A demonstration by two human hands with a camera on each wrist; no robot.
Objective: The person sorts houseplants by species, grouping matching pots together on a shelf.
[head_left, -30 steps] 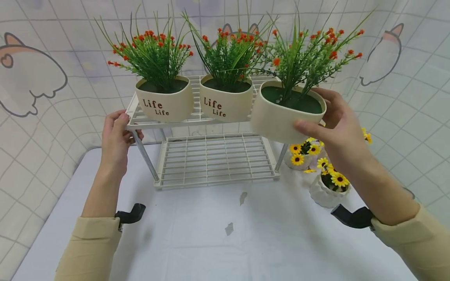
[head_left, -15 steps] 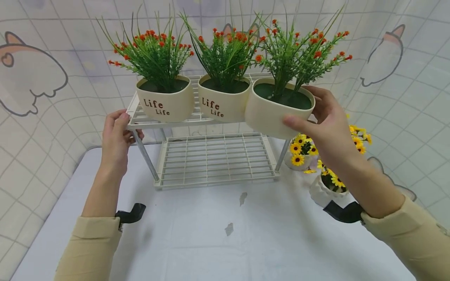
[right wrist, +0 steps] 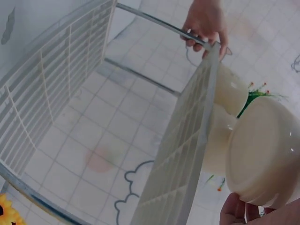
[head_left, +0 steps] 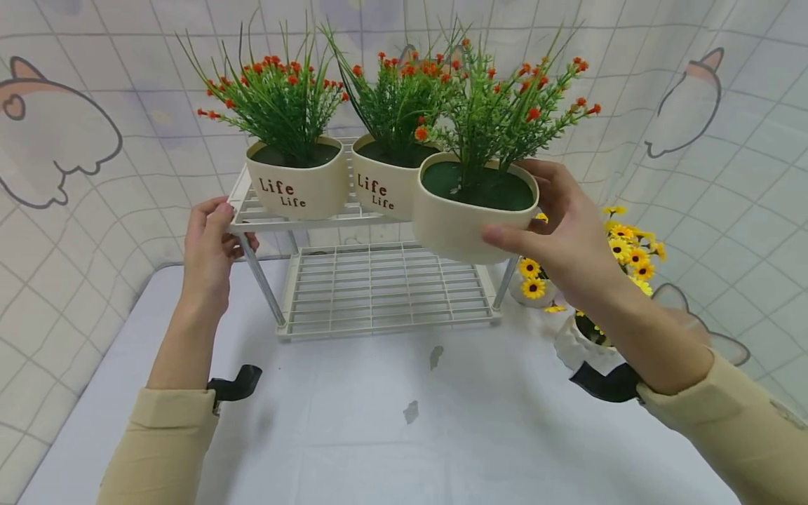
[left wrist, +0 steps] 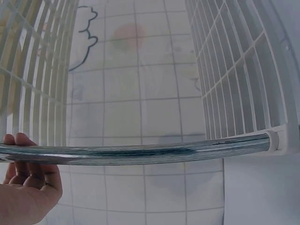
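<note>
A two-tier white wire rack (head_left: 315,226) stands on the table. My left hand (head_left: 210,259) grips its upper left front corner, fingers around the metal post (left wrist: 140,154) in the left wrist view. In my right hand (head_left: 574,238) is a cream flowerpot (head_left: 463,224) with green grass and red flowers, pinched at its right side with the thumb in front. The right wrist view shows the pot's bare underside (right wrist: 255,145) off the shelf. Two similar pots, a left flowerpot (head_left: 303,186) and a middle flowerpot (head_left: 379,181) lettered "Life", sit on the top tier. The held pot partly covers the middle one.
The lower wire shelf (head_left: 385,287) carries nothing. White pots of yellow sunflowers (head_left: 590,347) stand on the table right of the rack, partly behind my right forearm. A tile-patterned curtain (head_left: 76,245) hangs behind and at the sides.
My right hand has carried the held flowerpot leftward, then slightly lower and towards me, so it overlaps the middle pot. My left hand has stayed on the rack corner.
</note>
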